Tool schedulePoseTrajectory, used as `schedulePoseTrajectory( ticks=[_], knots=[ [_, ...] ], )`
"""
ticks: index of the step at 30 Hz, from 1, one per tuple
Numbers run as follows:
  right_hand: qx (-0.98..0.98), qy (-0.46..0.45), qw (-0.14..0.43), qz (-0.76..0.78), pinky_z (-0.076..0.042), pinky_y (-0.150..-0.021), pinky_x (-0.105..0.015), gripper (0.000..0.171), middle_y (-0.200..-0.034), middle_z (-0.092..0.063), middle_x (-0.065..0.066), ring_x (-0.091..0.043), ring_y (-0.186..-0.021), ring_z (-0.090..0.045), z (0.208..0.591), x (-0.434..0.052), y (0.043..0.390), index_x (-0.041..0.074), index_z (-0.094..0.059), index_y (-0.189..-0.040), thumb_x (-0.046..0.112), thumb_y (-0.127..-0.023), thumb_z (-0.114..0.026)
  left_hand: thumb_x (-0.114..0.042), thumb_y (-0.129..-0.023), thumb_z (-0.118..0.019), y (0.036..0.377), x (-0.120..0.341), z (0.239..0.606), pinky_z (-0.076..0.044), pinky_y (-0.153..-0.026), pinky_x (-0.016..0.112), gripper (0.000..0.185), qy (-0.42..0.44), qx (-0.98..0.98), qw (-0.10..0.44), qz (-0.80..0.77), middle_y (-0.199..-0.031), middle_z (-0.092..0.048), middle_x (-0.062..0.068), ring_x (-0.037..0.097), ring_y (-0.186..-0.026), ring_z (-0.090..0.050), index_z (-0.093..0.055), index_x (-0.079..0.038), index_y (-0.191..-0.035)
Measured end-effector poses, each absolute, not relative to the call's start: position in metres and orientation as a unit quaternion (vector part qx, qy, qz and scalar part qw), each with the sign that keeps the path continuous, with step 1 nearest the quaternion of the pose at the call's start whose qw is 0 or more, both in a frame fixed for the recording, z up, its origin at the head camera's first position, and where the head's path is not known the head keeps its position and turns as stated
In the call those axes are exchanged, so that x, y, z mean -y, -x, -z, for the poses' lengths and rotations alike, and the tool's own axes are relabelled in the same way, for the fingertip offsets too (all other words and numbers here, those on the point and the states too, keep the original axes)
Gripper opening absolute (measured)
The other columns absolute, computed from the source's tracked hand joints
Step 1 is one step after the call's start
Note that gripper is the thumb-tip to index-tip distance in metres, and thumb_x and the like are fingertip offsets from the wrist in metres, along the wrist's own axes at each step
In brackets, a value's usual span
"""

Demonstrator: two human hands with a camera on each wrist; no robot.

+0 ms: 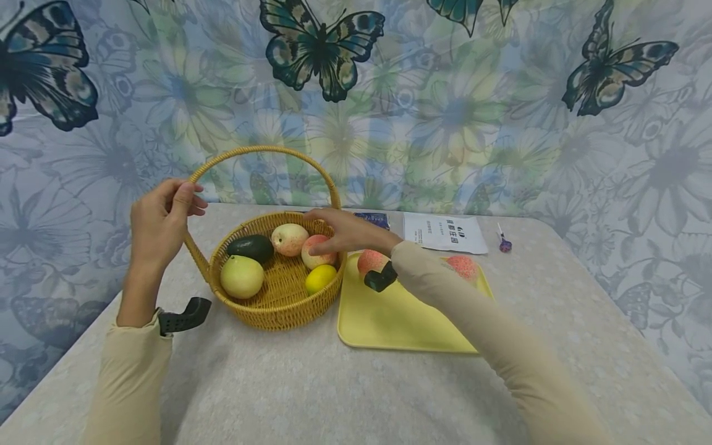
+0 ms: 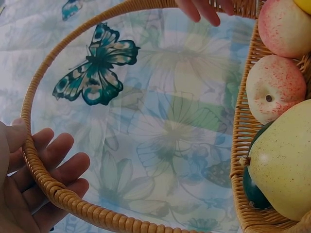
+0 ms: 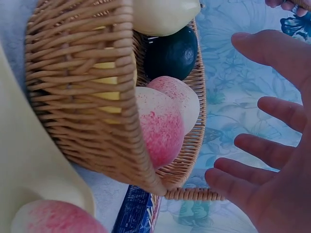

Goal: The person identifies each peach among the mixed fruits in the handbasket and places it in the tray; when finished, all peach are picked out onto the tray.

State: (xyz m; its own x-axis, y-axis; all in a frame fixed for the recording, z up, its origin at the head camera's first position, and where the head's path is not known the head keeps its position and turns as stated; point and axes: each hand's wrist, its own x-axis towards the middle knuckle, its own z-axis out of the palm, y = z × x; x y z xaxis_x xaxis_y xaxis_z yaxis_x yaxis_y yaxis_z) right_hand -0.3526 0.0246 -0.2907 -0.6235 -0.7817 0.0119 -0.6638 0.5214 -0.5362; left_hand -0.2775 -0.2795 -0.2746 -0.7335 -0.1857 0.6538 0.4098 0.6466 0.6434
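A wicker basket (image 1: 278, 318) holds a pale yellow-green pear (image 1: 241, 277), a dark green avocado (image 1: 253, 248), two pink-and-white peaches (image 1: 289, 240) and a lemon (image 1: 321, 280). At the left side of its tall handle (image 1: 261, 149), my left hand (image 1: 158, 225) holds on loosely, thumb on one side and fingers behind. My right hand (image 1: 356, 232) reaches over the basket's right rim beside the nearer peach (image 3: 161, 128). Its fingers are spread, and nothing is between them in the right wrist view.
A yellow tray (image 1: 400, 327) lies right of the basket, bearing a peach (image 1: 371, 262) and another peach (image 1: 463, 267), partly behind my right arm. Behind it are a white printed packet (image 1: 445, 233), a dark blue packet (image 1: 374, 219) and a lollipop (image 1: 504, 244). A butterfly-patterned cloth hangs behind the table.
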Motion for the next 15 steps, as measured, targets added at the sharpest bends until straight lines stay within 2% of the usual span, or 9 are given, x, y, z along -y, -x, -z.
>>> schedulePoseTrajectory(
  ticks=[8,15],
  knots=[
    [-0.876,0.415,0.134,0.205,-0.029,-0.114,-0.04,0.071,-0.155,-0.029,-0.004,-0.022,-0.143,-0.025,0.294,-0.007,0.364,0.017,-0.029,-0.15,0.037,-0.092,-0.065,-0.031,-0.101,-0.048,0.279,0.279,0.275,-0.045,-0.065,0.006,0.036,0.067,0.835,0.357,0.414,-0.074,-0.059,-0.021,-0.009,-0.067,-0.059,-0.067,-0.001,-0.107],
    [-0.888,0.374,0.187,0.191,-0.032,-0.112,-0.04,0.074,-0.156,-0.026,-0.006,-0.023,-0.142,-0.028,0.287,0.008,0.369,0.018,-0.025,-0.152,0.033,-0.092,-0.065,-0.031,-0.101,-0.048,0.28,0.28,0.276,-0.045,-0.064,0.006,0.036,0.065,0.833,0.356,0.418,-0.074,-0.059,-0.022,-0.008,-0.067,-0.059,-0.067,-0.002,-0.107]
  ],
)
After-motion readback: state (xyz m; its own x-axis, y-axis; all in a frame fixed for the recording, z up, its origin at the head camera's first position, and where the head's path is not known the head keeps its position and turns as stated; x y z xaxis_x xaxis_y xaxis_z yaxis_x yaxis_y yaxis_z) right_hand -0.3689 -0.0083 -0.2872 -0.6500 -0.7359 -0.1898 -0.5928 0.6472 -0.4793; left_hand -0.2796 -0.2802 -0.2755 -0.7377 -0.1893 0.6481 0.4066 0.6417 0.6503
